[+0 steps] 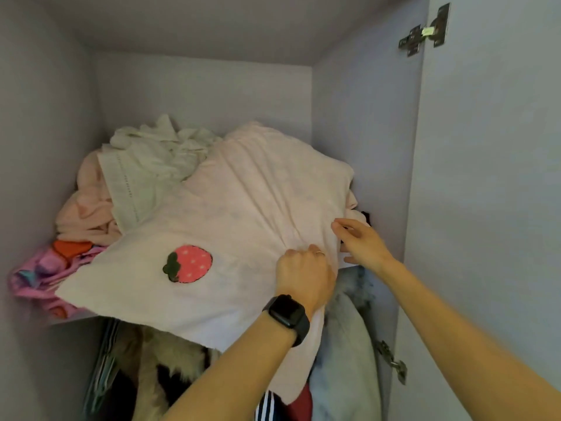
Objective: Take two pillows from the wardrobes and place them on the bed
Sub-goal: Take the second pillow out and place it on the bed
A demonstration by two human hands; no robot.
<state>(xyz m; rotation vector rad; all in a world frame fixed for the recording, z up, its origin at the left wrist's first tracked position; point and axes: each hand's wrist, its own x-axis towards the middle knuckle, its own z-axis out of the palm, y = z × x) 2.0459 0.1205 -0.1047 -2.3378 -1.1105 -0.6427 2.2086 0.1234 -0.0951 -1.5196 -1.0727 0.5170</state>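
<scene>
— How many pillows show?
— One for certain: a pale pink pillow [243, 214] with a single strawberry patch [188, 263], on the wardrobe's upper shelf [353, 266], its near edge hanging over.
— And the hands?
— Two. The left hand [305, 278] is fisted on its wrinkled cover; the right hand [361, 241], fingers loosely spread, touches its right edge.
— Anything hidden?
— The heap behind and the dark compartment below are hard to make out.
</scene>
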